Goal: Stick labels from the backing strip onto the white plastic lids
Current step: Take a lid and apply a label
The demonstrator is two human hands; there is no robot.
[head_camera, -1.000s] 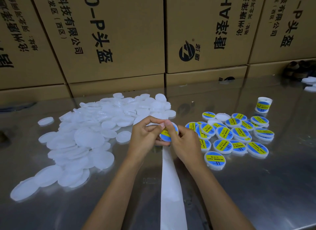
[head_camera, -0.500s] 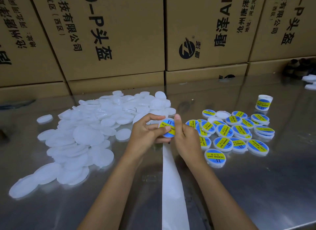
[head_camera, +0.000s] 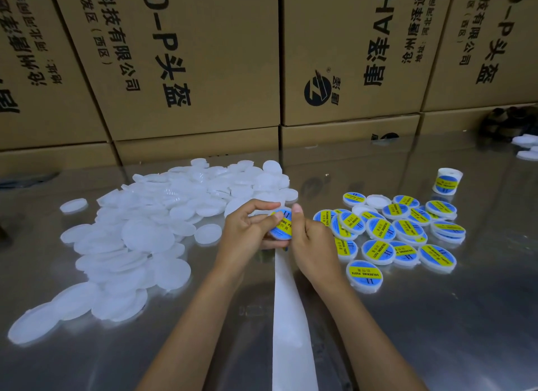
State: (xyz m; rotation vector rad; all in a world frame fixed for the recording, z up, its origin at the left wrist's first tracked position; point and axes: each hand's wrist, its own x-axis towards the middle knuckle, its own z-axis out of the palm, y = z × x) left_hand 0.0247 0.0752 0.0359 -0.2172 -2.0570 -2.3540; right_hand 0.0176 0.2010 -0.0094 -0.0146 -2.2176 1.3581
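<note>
Cardboard boxes (head_camera: 203, 56) back a shiny metal table (head_camera: 436, 332). At centre the left hand (head_camera: 247, 233) grips a labelled lid (head_camera: 283, 226), thumb on its face (label blue and yellow); the right hand (head_camera: 313, 242) pinches its other edge. The backing strip (head_camera: 291, 318) trails below, plain lids (head_camera: 145, 236) left, finished lids (head_camera: 401, 233) right
</note>
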